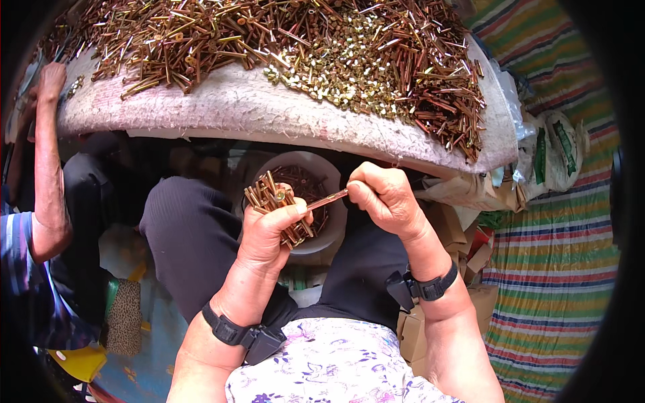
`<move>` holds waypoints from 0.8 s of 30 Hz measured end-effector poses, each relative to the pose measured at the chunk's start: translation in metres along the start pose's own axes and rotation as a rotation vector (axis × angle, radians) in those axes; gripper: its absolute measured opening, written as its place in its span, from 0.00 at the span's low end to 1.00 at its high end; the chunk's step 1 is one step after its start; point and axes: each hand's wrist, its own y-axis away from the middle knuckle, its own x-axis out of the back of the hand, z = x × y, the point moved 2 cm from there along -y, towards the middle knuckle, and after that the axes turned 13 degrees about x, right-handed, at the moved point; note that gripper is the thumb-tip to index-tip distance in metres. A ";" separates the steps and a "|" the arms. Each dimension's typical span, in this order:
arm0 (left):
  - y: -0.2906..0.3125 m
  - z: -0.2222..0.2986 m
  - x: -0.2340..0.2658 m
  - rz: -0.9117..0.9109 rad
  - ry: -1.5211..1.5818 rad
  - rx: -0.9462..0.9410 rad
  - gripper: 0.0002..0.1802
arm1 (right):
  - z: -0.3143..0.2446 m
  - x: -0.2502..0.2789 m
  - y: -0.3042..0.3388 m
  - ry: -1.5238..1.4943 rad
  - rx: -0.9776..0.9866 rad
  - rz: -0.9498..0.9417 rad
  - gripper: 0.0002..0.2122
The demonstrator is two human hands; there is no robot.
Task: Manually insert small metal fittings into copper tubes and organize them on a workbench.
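My left hand (263, 235) is closed round a bunch of long brass-coloured bolts (270, 195), their ends sticking out above and below the fist. One bolt (329, 199) slants out past my left thumb toward the right. Its far end is pinched between the thumb and fingers of my right hand (381, 195); whatever else those fingers cover is hidden. Beneath both hands, between my knees, stands a pale round bucket (340, 225) with more bolts in it. On the worktop ahead lies a big heap of bolts (188, 40), beside small gold-coloured nuts (349, 74).
Fibrous pale cloth covers the worktop (215, 104), whose front edge curves just beyond my hands. At left, another person's arm (50, 148) reaches to the worktop. Cardboard boxes (413, 329) sit by my right side, near a striped sheet (544, 289) and a white sack (561, 148).
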 end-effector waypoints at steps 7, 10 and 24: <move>-0.001 0.002 0.002 0.011 -0.018 -0.015 0.13 | 0.008 -0.008 0.007 -0.168 -0.135 0.067 0.12; 0.000 0.003 0.002 -0.003 -0.020 -0.008 0.13 | 0.004 -0.002 0.007 -0.088 -0.057 0.011 0.10; 0.001 0.005 0.006 -0.019 -0.067 -0.015 0.14 | 0.000 -0.005 0.003 -0.250 -0.254 -0.240 0.08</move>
